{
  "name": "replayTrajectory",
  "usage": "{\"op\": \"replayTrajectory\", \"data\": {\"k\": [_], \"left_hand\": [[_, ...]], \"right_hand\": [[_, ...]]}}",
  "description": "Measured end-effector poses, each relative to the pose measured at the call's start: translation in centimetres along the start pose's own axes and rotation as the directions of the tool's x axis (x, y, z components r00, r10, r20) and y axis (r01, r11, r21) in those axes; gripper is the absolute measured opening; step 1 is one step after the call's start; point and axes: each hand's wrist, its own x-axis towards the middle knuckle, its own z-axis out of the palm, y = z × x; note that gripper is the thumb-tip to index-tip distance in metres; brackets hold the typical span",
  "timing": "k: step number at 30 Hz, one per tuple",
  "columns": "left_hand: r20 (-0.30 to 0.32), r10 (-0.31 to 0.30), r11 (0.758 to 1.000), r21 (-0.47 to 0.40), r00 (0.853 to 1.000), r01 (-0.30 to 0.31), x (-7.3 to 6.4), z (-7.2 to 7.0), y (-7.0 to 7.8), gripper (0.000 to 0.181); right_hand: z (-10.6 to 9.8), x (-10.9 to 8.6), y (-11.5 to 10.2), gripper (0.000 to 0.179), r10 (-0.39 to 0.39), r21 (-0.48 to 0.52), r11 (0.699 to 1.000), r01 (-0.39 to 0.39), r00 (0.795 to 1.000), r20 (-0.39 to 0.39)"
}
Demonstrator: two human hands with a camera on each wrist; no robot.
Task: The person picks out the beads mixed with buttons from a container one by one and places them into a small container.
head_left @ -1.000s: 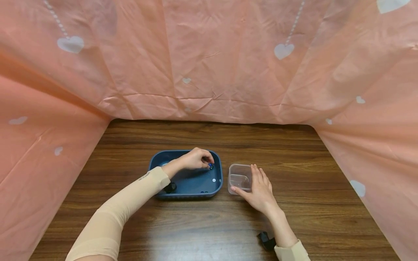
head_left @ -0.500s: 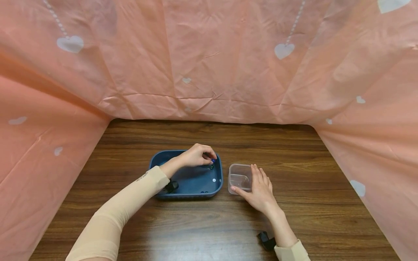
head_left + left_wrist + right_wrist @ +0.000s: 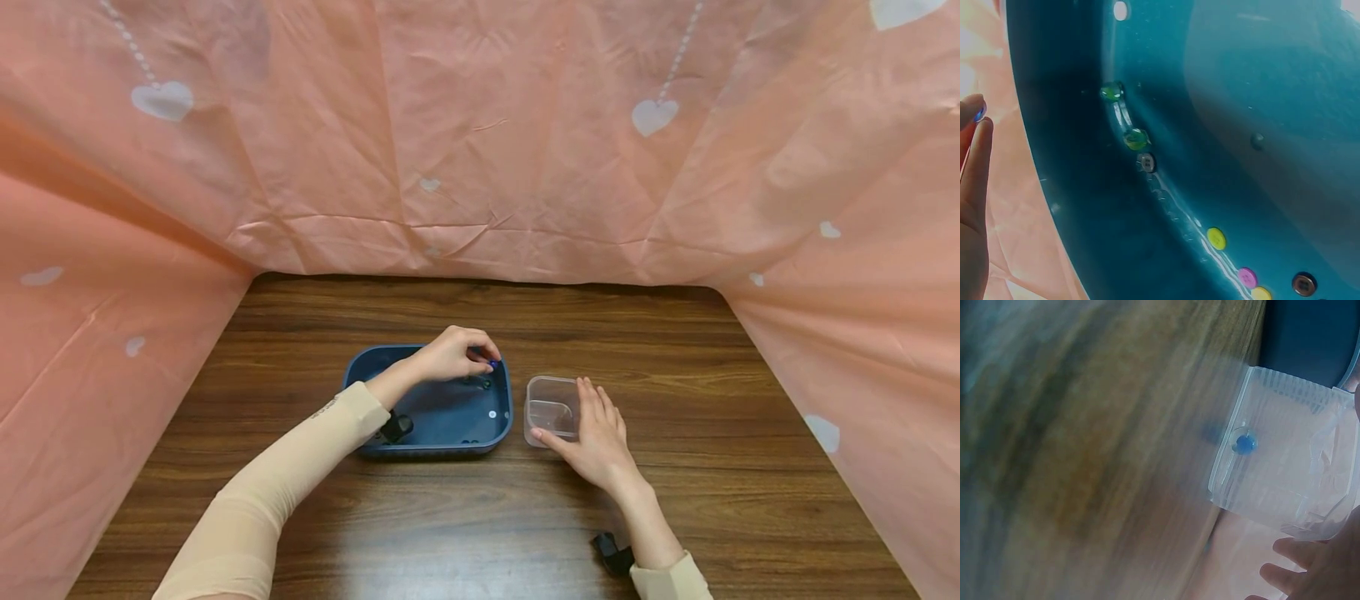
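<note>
Fingertips of my left hand [image 3: 452,354] pinch a blue glass marble [image 3: 492,364] above the far right corner of a blue plastic basin [image 3: 442,449]. The left wrist view shows the marble [image 3: 980,112] between thumb and finger, outside the rim. Two green glass marbles [image 3: 1136,139], a grey button [image 3: 1146,162], a yellow button [image 3: 1216,237], a pink button [image 3: 1247,277] and a dark brown button [image 3: 1304,284] lie in the basin. My right hand [image 3: 600,442] rests with straight fingers against a clear plastic box [image 3: 551,381]. Inside it sits a blue marble [image 3: 1245,444].
The basin and box stand side by side on a brown wooden table [image 3: 480,517], a narrow gap between them. A white piece [image 3: 492,414] lies in the basin's right part. Pink curtains [image 3: 465,125] with hearts enclose the table at the back and both sides.
My left hand has lifted the blue marble from the basin floor up and rightward to the far right rim. The right hand and the box have stayed put.
</note>
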Motion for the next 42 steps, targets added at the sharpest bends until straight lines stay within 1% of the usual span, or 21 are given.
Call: {"op": "replayTrajectory", "data": {"k": [4,8,12,19,26,38,42], "left_hand": [[-0.006,0.011,1.0,-0.004,1.0,-0.011,0.2,0.1,0.3,0.013],[-0.009,0.045,0.999,-0.017,0.999,-0.046,0.4,0.3,0.6,0.014],[-0.019,0.063,0.998,-0.027,0.998,-0.064,0.5,0.5,0.8,0.014],[-0.02,0.1,0.994,-0.044,0.995,-0.1,0.8,0.7,1.7,0.013],[-0.014,0.12,0.99,-0.067,0.993,-0.12,1.3,1.1,2.5,0.014],[-0.016,0.14,0.988,-0.059,0.99,-0.14,2.1,1.8,3.5,0.015],[-0.01,0.147,0.987,-0.06,0.989,-0.147,2.4,2.1,3.5,0.015]], "right_hand": [[-0.1,0.0,0.0,0.11,0.005,0.001,1.0,-0.005,1.0,0.009],[-0.1,0.0,0.0,0.11,0.011,0.001,1.0,-0.011,1.0,0.014],[-0.1,0.0,-0.1,0.11,0.006,0.004,1.0,-0.006,1.0,0.013],[-0.1,0.0,-0.1,0.11,0.001,0.001,1.0,-0.001,1.0,0.008],[0.1,0.1,0.0,0.11,-0.007,-0.005,1.0,0.007,1.0,-0.006],[0.0,0.0,0.0,0.11,-0.006,-0.004,1.0,0.006,1.0,-0.003],[0.0,0.0,-0.1,0.109,-0.005,0.002,1.0,0.005,1.0,0.0]]}}
